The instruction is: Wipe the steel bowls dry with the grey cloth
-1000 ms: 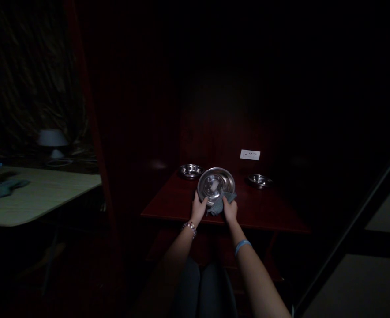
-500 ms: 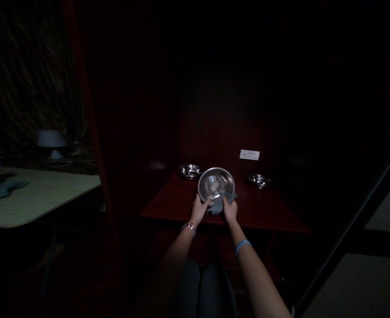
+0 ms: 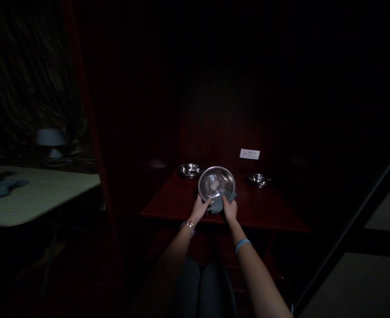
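A shiny steel bowl [image 3: 226, 179] is tilted toward me above the front part of the dark red desk [image 3: 168, 198]. My left hand [image 3: 200, 208] grips its lower left rim, thumb on the inner side. A grey cloth [image 3: 217, 205] hangs over the lower right rim, pinched by my right hand [image 3: 230, 208] against the bowl. The fingers behind the bowl are hidden. Behind it on the desk, a second steel bowl [image 3: 190, 171] stands at the left and a third steel bowl [image 3: 259, 180] at the right.
A white socket plate [image 3: 249, 154] is on the back wall. To the left, past a dark red partition [image 3: 87, 110], a pale table [image 3: 49, 190] bears a bluish cloth [image 3: 8, 187]. A white lamp [image 3: 51, 138] stands behind it. The room is very dark.
Almost nothing differs. The view has shifted very slightly, and both hands keep their hold on the bowl and cloth.
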Action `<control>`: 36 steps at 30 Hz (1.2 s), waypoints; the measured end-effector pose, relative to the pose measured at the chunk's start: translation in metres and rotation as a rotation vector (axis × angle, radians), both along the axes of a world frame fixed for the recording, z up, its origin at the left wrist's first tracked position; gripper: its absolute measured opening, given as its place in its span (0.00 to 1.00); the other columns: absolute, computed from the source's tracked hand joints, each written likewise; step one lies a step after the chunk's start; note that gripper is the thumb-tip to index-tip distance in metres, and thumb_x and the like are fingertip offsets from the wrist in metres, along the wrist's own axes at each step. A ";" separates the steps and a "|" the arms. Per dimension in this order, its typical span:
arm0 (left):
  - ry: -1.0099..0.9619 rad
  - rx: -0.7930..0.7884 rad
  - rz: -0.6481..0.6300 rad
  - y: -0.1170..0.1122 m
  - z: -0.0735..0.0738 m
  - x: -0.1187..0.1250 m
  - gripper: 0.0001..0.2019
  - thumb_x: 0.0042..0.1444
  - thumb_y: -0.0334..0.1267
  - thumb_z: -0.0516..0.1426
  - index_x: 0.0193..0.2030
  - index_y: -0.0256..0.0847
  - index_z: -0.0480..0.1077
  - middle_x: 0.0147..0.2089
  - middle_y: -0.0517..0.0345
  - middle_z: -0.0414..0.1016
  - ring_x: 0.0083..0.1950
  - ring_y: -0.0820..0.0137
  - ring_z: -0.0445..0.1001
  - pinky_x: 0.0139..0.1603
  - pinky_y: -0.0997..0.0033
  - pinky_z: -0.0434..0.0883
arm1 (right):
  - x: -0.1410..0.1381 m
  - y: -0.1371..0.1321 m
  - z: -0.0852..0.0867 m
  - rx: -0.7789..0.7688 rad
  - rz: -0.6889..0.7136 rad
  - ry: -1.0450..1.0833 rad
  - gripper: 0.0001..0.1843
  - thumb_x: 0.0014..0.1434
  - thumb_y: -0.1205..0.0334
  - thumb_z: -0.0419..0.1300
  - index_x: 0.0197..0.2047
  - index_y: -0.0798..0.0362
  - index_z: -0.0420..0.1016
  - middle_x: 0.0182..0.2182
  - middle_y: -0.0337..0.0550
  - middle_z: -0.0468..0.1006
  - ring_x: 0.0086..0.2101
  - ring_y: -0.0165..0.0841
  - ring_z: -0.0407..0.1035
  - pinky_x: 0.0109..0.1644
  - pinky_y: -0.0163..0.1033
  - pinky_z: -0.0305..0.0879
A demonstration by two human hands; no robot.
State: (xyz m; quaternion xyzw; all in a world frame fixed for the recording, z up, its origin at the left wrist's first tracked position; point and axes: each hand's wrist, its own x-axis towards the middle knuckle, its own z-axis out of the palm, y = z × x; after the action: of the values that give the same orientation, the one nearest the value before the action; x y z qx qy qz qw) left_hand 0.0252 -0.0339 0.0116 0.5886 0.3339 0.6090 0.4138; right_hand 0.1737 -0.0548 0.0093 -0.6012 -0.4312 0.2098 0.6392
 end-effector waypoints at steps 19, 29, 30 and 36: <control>-0.144 -0.029 0.009 -0.005 0.010 -0.001 0.24 0.53 0.41 0.61 0.55 0.37 0.66 0.57 0.45 0.73 0.57 0.63 0.72 0.63 0.61 0.63 | 0.000 0.001 0.000 -0.013 -0.029 0.009 0.19 0.56 0.51 0.58 0.42 0.57 0.78 0.42 0.53 0.82 0.44 0.41 0.77 0.46 0.38 0.71; -0.009 -0.004 -0.009 -0.004 0.002 0.000 0.26 0.49 0.39 0.63 0.55 0.38 0.66 0.54 0.47 0.76 0.54 0.65 0.74 0.58 0.64 0.66 | 0.001 0.000 0.000 -0.035 -0.043 -0.007 0.20 0.57 0.50 0.58 0.43 0.58 0.78 0.44 0.56 0.81 0.45 0.42 0.76 0.47 0.39 0.70; -0.007 0.002 -0.004 -0.004 0.003 0.000 0.25 0.49 0.39 0.63 0.55 0.38 0.66 0.53 0.48 0.76 0.54 0.65 0.74 0.58 0.64 0.66 | 0.001 0.000 0.000 -0.035 -0.045 -0.009 0.20 0.57 0.50 0.58 0.43 0.58 0.78 0.43 0.56 0.81 0.45 0.42 0.76 0.47 0.39 0.70; 0.005 0.003 0.005 -0.005 0.004 -0.001 0.24 0.50 0.36 0.61 0.55 0.38 0.66 0.55 0.48 0.75 0.55 0.66 0.73 0.61 0.63 0.64 | 0.000 0.000 -0.001 -0.005 -0.034 -0.008 0.21 0.56 0.49 0.58 0.42 0.57 0.78 0.43 0.55 0.81 0.45 0.42 0.77 0.46 0.38 0.70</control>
State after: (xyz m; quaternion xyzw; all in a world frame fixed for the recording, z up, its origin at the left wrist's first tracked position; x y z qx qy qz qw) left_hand 0.0245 -0.0385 0.0158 0.5899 0.3352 0.6090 0.4107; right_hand 0.1737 -0.0549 0.0087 -0.6108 -0.4230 0.1976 0.6394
